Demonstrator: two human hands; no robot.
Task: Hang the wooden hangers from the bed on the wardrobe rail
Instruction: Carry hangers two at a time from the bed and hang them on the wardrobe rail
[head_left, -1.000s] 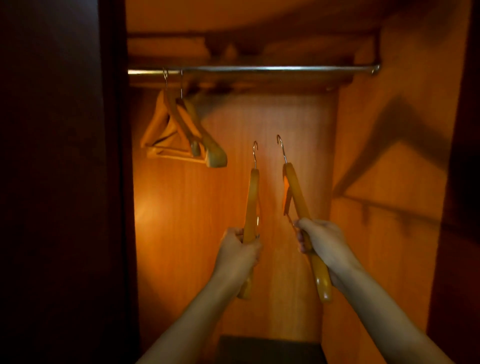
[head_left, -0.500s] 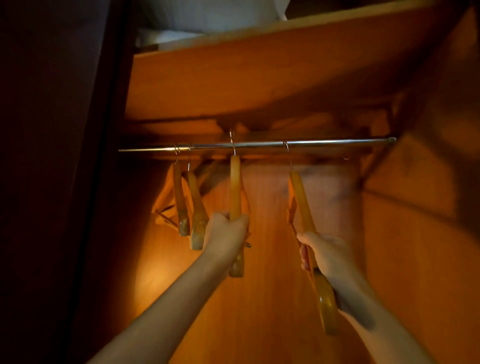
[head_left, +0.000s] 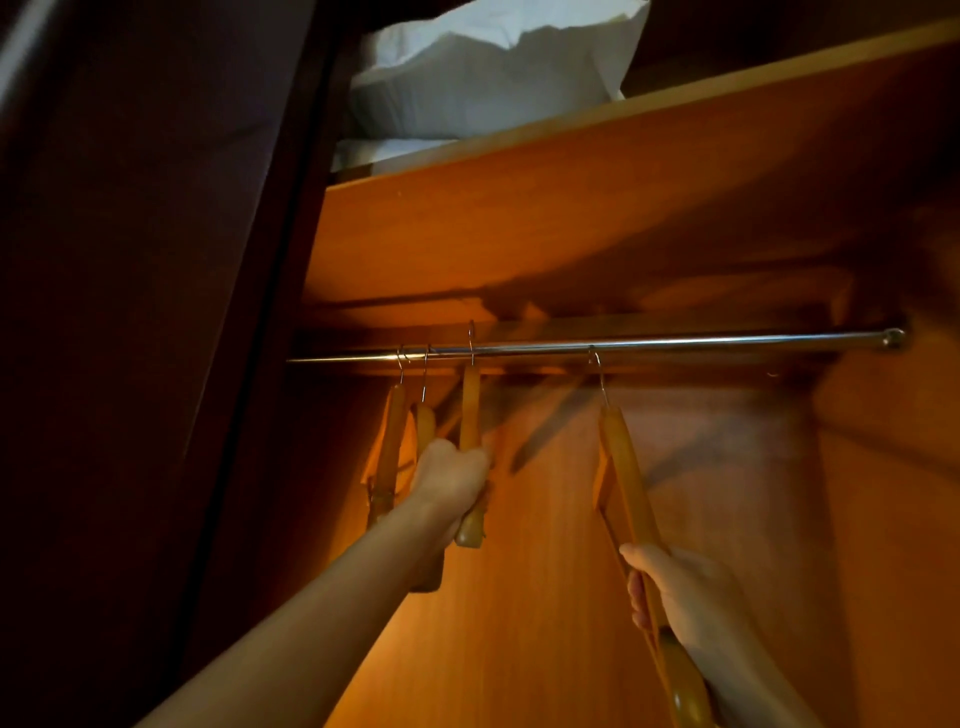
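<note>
Left hand (head_left: 453, 475) grips one wooden hanger (head_left: 470, 410), right hand (head_left: 680, 587) another (head_left: 621, 462), both hooks at the wardrobe rail (head_left: 675, 343).

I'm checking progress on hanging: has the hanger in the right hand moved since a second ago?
Yes. The right hand has raised its hanger up to the rail; its hook was well below the rail before and now sits at it.
</note>
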